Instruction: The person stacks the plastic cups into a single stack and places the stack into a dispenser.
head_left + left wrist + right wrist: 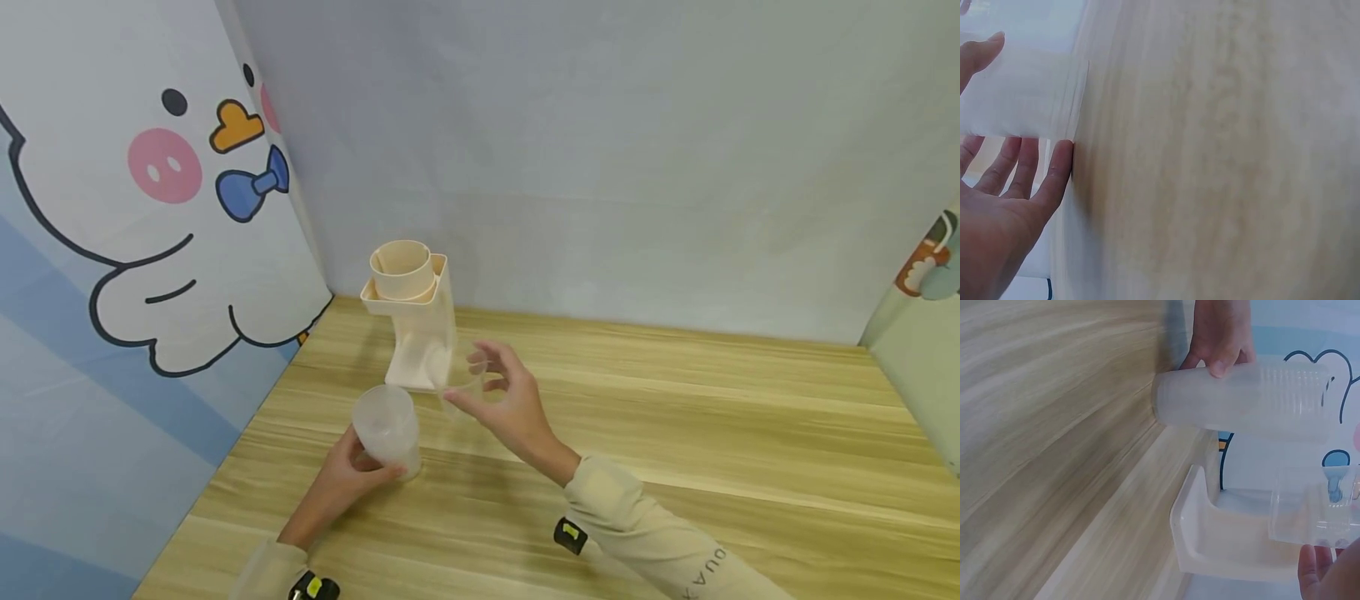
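My left hand grips a stack of clear plastic cups, thumb on one side and fingers on the other. The stack stands upright on the table, its nested rims at the top in the right wrist view. A single clear plastic cup is in my right hand, pinched between thumb and fingers above the table. Just behind the cups stands a cream plastic holder, with a round tube set in its square top; the single cup overlaps its base in the head view.
A wood-grain table extends to the right. Behind it hangs a pale grey cloth. A panel with a cartoon bird rises along the left edge, and a pale green panel borders the right.
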`<state>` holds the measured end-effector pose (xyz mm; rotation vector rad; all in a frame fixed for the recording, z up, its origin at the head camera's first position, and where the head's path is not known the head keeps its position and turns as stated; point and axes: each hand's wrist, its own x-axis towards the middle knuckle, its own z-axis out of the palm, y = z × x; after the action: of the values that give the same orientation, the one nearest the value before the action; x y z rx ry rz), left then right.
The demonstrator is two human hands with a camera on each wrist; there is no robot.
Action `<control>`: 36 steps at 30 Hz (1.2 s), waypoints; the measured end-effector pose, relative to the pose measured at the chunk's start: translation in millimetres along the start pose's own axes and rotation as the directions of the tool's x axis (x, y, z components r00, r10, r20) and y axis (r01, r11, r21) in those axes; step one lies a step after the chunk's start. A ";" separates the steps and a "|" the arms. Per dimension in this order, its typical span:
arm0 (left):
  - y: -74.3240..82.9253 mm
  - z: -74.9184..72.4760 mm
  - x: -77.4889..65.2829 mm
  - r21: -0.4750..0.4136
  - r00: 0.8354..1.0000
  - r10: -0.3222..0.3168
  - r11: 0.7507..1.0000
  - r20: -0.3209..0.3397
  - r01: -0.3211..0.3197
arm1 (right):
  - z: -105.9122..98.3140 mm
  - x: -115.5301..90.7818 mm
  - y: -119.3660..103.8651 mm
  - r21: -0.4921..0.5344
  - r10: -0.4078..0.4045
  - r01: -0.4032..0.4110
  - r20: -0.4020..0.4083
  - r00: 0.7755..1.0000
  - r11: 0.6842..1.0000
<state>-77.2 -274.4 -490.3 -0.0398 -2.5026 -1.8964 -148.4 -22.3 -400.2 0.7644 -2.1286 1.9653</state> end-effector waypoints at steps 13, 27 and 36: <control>3.8 -0.9 -0.9 0.038 1.000 -0.014 0.999 0.003 0.013 | 4.0 4.5 -31.1 0.045 -0.044 0.044 0.018 0.999 0.998; 5.7 -1.7 -1.9 0.072 1.000 -0.008 0.997 -0.004 0.008 | 3.4 13.3 -67.3 0.113 -0.029 0.019 0.088 0.996 0.993; 8.8 -1.9 -3.1 0.090 0.999 -0.042 0.995 -0.005 0.042 | 13.4 15.9 -68.5 0.146 -0.052 0.034 0.120 0.991 0.989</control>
<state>-73.9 -273.9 -481.3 0.0163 -2.6039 -1.7937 -127.7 -40.4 -334.1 0.9722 -2.0334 2.1183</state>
